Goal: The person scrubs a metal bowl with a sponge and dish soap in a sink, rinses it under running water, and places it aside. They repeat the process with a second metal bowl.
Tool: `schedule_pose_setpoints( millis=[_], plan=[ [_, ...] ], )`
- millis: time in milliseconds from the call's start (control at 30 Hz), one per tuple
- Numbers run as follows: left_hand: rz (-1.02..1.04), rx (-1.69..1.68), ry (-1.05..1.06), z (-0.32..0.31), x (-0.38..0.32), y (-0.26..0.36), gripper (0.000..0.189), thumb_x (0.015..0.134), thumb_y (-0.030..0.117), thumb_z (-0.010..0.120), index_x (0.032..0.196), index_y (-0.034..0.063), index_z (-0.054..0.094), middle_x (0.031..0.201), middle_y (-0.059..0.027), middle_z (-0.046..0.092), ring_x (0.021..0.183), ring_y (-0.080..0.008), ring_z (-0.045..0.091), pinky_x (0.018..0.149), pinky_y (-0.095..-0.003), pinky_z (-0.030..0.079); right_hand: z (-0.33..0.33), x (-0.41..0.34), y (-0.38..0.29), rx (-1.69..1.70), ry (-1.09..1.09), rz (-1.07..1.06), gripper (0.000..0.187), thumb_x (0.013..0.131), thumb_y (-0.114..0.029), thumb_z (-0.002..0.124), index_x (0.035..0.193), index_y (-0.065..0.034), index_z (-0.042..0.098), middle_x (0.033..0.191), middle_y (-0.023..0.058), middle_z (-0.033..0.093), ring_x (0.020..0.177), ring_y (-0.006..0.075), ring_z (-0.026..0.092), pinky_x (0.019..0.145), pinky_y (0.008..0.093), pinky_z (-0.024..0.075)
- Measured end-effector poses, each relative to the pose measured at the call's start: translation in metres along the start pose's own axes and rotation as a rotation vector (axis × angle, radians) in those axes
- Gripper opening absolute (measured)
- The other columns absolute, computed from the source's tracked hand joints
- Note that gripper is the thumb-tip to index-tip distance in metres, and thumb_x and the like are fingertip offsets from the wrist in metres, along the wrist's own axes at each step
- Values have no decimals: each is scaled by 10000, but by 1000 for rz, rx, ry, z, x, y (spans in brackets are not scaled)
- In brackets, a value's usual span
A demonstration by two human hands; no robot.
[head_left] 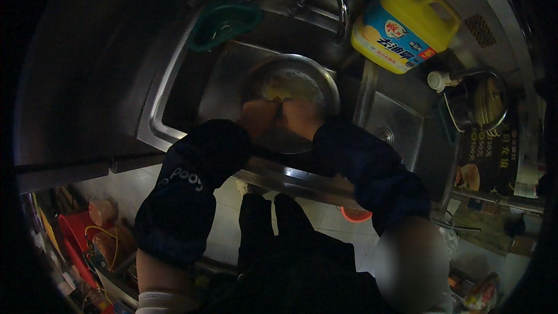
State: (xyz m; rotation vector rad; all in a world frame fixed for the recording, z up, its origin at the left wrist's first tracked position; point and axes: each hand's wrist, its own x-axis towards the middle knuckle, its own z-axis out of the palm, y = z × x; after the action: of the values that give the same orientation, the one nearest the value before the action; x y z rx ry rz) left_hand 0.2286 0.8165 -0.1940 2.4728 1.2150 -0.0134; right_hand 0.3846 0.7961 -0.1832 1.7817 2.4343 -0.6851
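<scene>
Inside a stainless steel sink, a round metal basin (329, 83) holds cloudy liquid with something yellowish in it. My left hand (260, 113) and my right hand (301, 115) are side by side in the basin, close together at its middle. A small yellowish thing lies at the fingertips; dim light and blur hide what it is and whether either hand grips it. Dark sleeve covers reach down to both wrists. Above the basin stands a curved metal faucet (342, 8).
A green plastic basket (205, 37) sits at the sink's upper left corner. A large yellow detergent jug (418, 13) stands behind the divider. At right are a second sink bowl (399, 117) with a drain and a container with a looped handle. Red containers are below.
</scene>
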Motion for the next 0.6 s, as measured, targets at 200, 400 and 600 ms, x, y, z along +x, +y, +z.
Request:
schedule_pose_setpoints(
  millis=[200, 400, 600],
  plan=[
    [59, -314, -30, 24, 26, -18, 374, 800, 293, 585, 1076, 42, 564, 997, -180, 625, 899, -363, 610, 760, -435, 499, 3, -7, -4, -79, 307, -67, 332, 813, -158, 518, 1124, -42, 523, 1003, 133, 618, 846, 284, 621, 704, 429, 501],
    [186, -328, -42, 54, 42, -38, 269, 742, 293, 614, 839, 45, 653, 817, -170, 654, 746, -338, 641, 669, -430, 514, 1, -5, -2, -174, 325, -94, 287, 794, -38, 477, 1077, -4, 507, 1094, 193, 541, 889, 328, 597, 733, 407, 509],
    [-109, -35, 85, 58, 38, -18, 242, 780, 271, 559, 806, 52, 659, 815, -162, 651, 756, -318, 643, 673, -441, 509, 10, 5, 8, -108, 271, -62, 199, 773, -70, 533, 960, -19, 580, 877, 186, 633, 795, 331, 632, 673, 424, 513]
  ],
)
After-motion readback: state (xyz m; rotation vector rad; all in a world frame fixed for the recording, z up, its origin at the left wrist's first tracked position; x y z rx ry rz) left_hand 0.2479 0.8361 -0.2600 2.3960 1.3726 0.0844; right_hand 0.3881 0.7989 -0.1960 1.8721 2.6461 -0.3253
